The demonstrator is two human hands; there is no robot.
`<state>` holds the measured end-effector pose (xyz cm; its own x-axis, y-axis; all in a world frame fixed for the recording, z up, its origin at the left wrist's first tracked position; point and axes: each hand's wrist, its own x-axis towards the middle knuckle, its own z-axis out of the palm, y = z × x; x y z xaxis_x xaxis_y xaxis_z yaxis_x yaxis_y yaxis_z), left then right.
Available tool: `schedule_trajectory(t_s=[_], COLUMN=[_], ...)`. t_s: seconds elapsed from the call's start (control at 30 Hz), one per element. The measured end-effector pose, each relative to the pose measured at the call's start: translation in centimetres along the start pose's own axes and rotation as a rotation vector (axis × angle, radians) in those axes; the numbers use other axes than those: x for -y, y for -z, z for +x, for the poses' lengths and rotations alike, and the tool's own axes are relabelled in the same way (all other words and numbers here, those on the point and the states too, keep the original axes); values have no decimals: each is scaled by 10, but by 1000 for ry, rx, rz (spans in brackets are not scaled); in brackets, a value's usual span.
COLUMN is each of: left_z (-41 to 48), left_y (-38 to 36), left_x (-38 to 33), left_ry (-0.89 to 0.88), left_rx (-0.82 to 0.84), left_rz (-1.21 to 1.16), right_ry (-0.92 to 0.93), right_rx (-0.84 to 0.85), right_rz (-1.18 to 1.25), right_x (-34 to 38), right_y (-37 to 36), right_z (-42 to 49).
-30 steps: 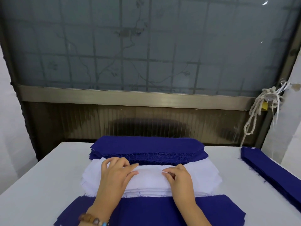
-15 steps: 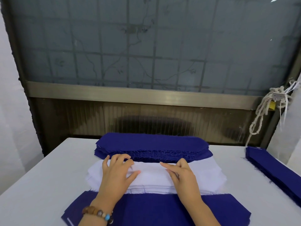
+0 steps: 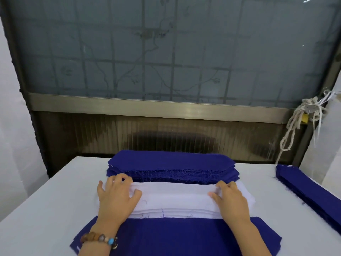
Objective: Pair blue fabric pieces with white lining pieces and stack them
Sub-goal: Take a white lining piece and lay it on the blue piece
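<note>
Lining pieces [image 3: 175, 198], white and stacked, lie mid-table between a blue stack [image 3: 171, 167] behind and a blue piece [image 3: 175, 235] in front. Left hand [image 3: 116, 198] rests spread on their left end. Right hand [image 3: 230, 200] covers the right end; whether it pinches, I cannot tell. Another blue pile [image 3: 310, 194] lies well apart at the right.

Two hands enter from the lower frame edge: left hand [image 3: 116, 198] lower left of centre, right hand [image 3: 230, 200] lower right of centre. Forearms bare as far as visible. Left wrist: beaded bracelet [image 3: 99, 239] with brown wooden beads, one grey faceted, one turquoise, one dark.
</note>
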<state>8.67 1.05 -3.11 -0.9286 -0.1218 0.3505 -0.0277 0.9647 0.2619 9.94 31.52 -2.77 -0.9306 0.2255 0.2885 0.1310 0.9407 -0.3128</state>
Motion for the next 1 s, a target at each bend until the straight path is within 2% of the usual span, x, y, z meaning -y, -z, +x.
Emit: schedule_trajectory(t_s=[0.17, 0.3, 0.47, 0.63, 0.77, 1.0], left_z=[2, 2, -1, 1, 2, 0], left_y=[-1, -1, 1, 5, 15, 36], left_x=[8, 8, 6, 5, 3, 10], left_ry=[180, 258, 316, 304, 295, 189], left_rx=[2, -37, -113, -258, -377, -290], left_rz=[9, 49, 64, -137, -449, -754], right_ry=[-208, -378, -426, -434, -372, -205], right_rx=[-68, -147, -169, -212, -278, -424], right_rz=[-76, -124, -141, -141, 29, 542], right_x=[-16, -16, -16, -19, -23, -40], right_y=[6, 6, 0, 4, 14, 41], right_z=[0, -1, 0, 3, 3, -5])
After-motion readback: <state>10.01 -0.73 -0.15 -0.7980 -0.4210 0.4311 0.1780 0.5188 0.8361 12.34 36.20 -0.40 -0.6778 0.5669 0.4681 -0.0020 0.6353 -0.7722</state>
